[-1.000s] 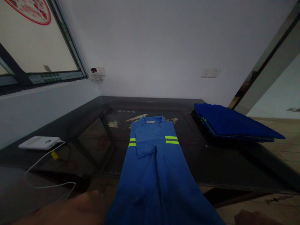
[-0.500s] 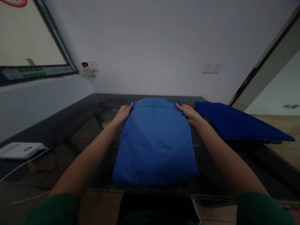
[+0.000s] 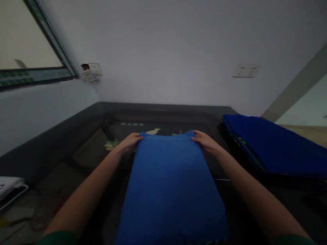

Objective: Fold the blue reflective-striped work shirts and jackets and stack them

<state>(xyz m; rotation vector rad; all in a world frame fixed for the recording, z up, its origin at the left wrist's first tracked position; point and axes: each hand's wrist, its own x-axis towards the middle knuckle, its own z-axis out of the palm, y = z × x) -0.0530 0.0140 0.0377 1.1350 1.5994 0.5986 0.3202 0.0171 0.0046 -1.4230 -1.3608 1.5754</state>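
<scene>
A folded light-blue garment [image 3: 170, 183] stretches from the middle of the view to its bottom edge, over a dark glossy table. My left hand [image 3: 131, 141] pinches its far left corner between thumb and fingers. At the far right corner, my right hand [image 3: 204, 139] grips the cloth the same way. The far edge sags slightly between the two raised corners, with a seam running just below it. The near end reaches the bottom of the view, where it is dark and partly cut off.
To the right lies a stack of folded dark-blue cloth [image 3: 276, 144]. A white device [image 3: 10, 187] sits at the left edge. The dark table [image 3: 163, 114] bears printed flowers, a bird and writing, and meets a wall with sockets [image 3: 245, 70].
Both hands have come lower in the view with the garment's far edge. That edge was bulging upward and now sags; the garment reaches farther down the view. The camera has shifted.
</scene>
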